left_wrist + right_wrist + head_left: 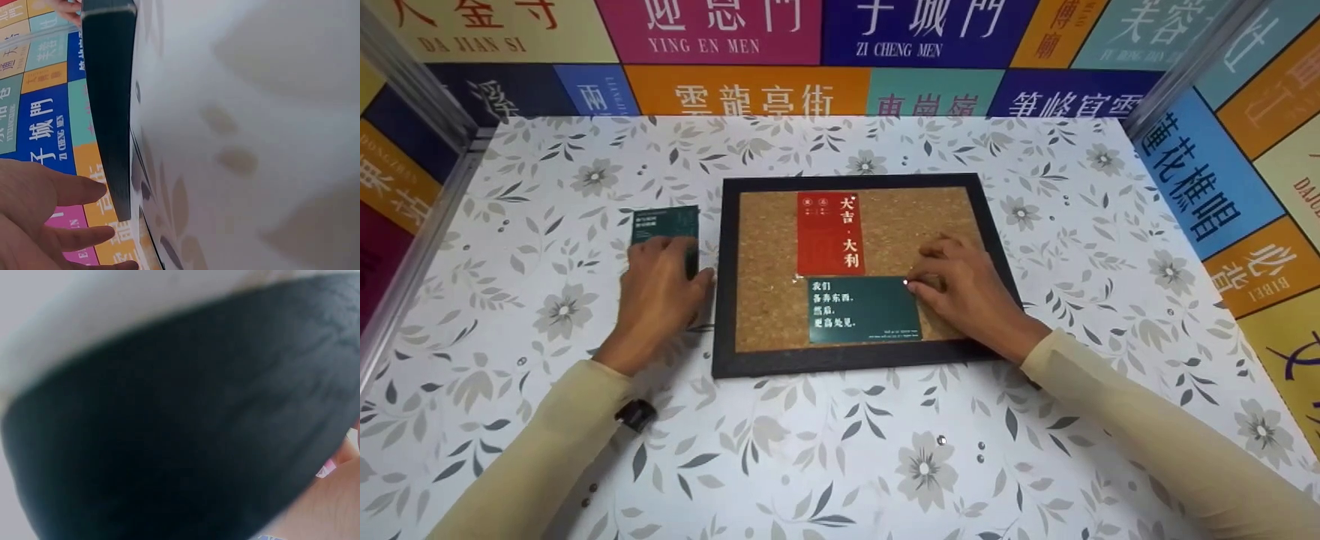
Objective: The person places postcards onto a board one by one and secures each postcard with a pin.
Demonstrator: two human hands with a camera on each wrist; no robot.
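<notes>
Cork faces the board (765,270) at the centre of the head view, bordered by a black frame (726,277). A red card (821,244) with pale lettering lies upright on its upper middle; directly below, a green card (870,315) lies lengthwise, its lower edge near the frame. The right hand (964,281), right of centre, reaches over the board's right side; its fingers are bent, and the tips meet at the green card's upper right corner, beside a small white pin (905,282). Whether they grasp the pin cannot be told. The left hand (660,285), left of centre, lies over the lower part of a second green card (665,220), apart from the frame; in the left wrist view its fingers are released, extended and spread. In the right wrist view a dark, blurred surface covers most of the field, with part of the right hand at lower right. A white flowered tablecloth (697,465) lies beneath, and coloured, lettered panels (731,30) span the top of the head view.
</notes>
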